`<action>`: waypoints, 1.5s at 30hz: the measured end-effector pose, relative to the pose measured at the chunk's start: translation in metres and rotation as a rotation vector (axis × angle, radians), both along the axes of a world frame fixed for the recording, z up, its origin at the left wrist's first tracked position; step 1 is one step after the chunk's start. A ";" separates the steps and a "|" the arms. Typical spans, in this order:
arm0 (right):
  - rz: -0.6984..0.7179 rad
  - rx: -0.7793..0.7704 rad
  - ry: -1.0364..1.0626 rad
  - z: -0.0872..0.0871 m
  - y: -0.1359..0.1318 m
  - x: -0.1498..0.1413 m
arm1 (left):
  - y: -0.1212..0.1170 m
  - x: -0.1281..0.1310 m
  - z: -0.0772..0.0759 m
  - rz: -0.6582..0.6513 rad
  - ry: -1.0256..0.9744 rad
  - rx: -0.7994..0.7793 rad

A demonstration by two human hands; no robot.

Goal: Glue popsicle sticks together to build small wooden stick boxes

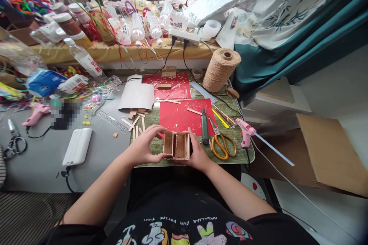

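Two small open-topped craft-stick boxes (182, 146) sit side by side between my hands, over the near edge of the table. A dark line runs between them; whether they are joined I cannot tell. My left hand (148, 146) grips the left box's outer side, its thumb at the near corner and fingers at the far one. Around the right side my right hand (199, 155) is wrapped, part of its fingers hidden beneath. Just beyond lies a red sheet (175, 113) with a loose craft stick (194, 111) on it.
Right of the boxes lie a green utility knife (204, 127), orange-handled scissors (223, 146) and a pink glue gun (246, 132). A twine spool (221, 71) stands behind. Loose sticks (138, 124) lie left, near a white power bank (77, 146). Black cables cross the table.
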State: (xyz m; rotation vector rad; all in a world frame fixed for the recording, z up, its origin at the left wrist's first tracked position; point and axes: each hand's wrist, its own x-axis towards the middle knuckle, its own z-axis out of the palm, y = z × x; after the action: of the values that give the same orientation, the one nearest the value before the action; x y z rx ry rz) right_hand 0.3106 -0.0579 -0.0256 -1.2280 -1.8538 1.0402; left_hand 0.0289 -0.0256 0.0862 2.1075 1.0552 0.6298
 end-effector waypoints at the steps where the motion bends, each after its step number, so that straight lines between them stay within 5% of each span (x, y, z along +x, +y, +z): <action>1: 0.004 0.001 0.001 0.000 0.000 0.000 | 0.000 -0.001 -0.001 0.004 0.005 0.004; 8: 0.000 0.022 -0.004 -0.001 0.000 0.000 | -0.001 -0.003 -0.001 -0.003 0.009 -0.015; 17: 0.003 0.016 -0.019 0.002 0.000 0.000 | 0.005 -0.009 -0.019 -0.026 -0.166 -0.098; 26: -0.004 0.015 -0.025 -0.003 -0.002 0.001 | 0.000 -0.005 -0.005 -0.053 -0.065 -0.004; 45: -0.018 -0.019 -0.017 0.006 0.000 0.000 | -0.003 0.001 -0.011 0.005 -0.066 0.009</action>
State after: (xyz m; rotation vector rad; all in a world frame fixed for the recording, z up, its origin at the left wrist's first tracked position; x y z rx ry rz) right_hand 0.3101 -0.0577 -0.0200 -1.2660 -1.8461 1.0422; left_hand 0.0295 -0.0285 0.0749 2.0778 1.0235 0.7023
